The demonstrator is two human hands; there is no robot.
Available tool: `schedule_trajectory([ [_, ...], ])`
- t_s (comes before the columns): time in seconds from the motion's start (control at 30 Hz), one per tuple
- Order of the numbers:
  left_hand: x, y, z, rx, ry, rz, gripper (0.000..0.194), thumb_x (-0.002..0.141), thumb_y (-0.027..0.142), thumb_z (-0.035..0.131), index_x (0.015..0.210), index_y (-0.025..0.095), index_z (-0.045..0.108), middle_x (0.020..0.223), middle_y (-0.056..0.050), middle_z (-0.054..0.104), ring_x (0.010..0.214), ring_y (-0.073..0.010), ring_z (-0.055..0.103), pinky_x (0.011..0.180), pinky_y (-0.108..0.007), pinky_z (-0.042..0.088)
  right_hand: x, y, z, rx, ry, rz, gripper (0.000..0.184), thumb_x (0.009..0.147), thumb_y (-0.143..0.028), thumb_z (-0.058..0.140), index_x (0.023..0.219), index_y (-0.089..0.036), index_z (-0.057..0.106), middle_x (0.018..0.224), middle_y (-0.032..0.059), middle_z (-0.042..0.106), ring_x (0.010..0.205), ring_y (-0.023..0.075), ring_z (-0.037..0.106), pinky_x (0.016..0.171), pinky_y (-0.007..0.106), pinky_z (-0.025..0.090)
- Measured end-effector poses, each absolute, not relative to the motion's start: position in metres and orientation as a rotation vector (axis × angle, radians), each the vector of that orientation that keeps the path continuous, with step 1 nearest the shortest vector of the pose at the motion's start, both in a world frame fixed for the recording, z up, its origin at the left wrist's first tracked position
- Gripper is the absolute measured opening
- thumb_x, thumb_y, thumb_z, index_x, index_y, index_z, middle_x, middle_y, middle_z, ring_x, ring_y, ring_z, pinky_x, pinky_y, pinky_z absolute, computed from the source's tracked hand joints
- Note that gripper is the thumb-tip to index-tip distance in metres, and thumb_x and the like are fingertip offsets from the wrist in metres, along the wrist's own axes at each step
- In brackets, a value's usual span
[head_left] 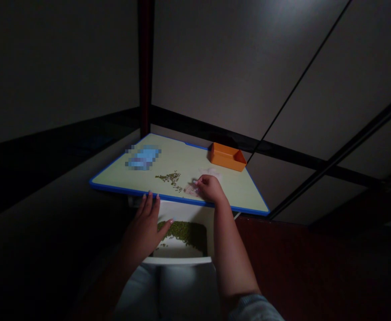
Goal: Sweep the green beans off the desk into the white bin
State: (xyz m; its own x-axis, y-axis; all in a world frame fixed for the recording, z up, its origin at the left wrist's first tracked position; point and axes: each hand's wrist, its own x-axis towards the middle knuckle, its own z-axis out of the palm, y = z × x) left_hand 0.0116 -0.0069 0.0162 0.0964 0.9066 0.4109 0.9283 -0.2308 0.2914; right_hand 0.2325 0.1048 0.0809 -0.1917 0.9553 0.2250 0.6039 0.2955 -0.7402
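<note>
My left hand (144,225) is open, its fingers spread and their tips at the blue front edge of the pale tabletop (235,189). Its thumb reaches over a white drawer-like tray (182,260) below the table, which holds many small green grains (185,232). My right hand (209,188) is over the tabletop with thumb and forefinger pinched together; what is between them, if anything, is too small to make out. Just left of it lies a loose scatter of green grains (171,177). A pale pinkish patch (191,191) shows under and beside the right hand.
An orange open box (227,157) stands at the table's back right corner. A blurred-out light blue item (144,157) lies at the back left. Panelled walls or cabinet doors (215,67) rise behind the table, and a dark red floor (275,263) shows at right. The room is dim.
</note>
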Motion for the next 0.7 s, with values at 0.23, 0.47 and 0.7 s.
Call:
schedule_trajectory([
  [0.23, 0.011, -0.006, 0.014, -2.271, -1.883, -0.873, 0.076, 0.079, 0.056, 0.044, 0.137, 0.007, 0.036, 0.151, -0.024, 0.027, 0.141, -0.0338, 0.024, 0.107, -0.047, 0.037, 0.241, 0.111, 0.077, -1.584, -1.855, 0.459, 0.017, 0.080, -0.026, 0.057, 0.067, -0.016, 0.061, 0.063, 0.0027, 0.063, 0.057, 0.0116, 0.050, 0.056, 0.022, 0.032],
  [0.47, 0.012, -0.007, 0.017, -2.276, -1.910, -0.847, 0.077, 0.080, 0.057, 0.043, 0.137, 0.005, 0.035, 0.150, -0.024, 0.028, 0.141, -0.0338, 0.024, 0.107, -0.047, 0.037, 0.239, 0.111, 0.077, -1.608, -1.863, 0.429, 0.017, 0.081, -0.027, 0.058, 0.068, -0.016, 0.062, 0.065, 0.0033, 0.065, 0.058, 0.0114, 0.051, 0.055, 0.022, 0.032],
  [0.7, 0.012, -0.008, 0.017, -2.286, -1.926, -0.822, 0.079, 0.080, 0.057, 0.041, 0.137, 0.004, 0.034, 0.150, -0.024, 0.027, 0.141, -0.0343, 0.022, 0.108, -0.046, 0.036, 0.244, 0.110, 0.079, -1.742, -1.798, 0.351, 0.017, 0.081, -0.026, 0.059, 0.068, -0.016, 0.063, 0.068, 0.0071, 0.067, 0.059, 0.0132, 0.051, 0.054, 0.025, 0.028],
])
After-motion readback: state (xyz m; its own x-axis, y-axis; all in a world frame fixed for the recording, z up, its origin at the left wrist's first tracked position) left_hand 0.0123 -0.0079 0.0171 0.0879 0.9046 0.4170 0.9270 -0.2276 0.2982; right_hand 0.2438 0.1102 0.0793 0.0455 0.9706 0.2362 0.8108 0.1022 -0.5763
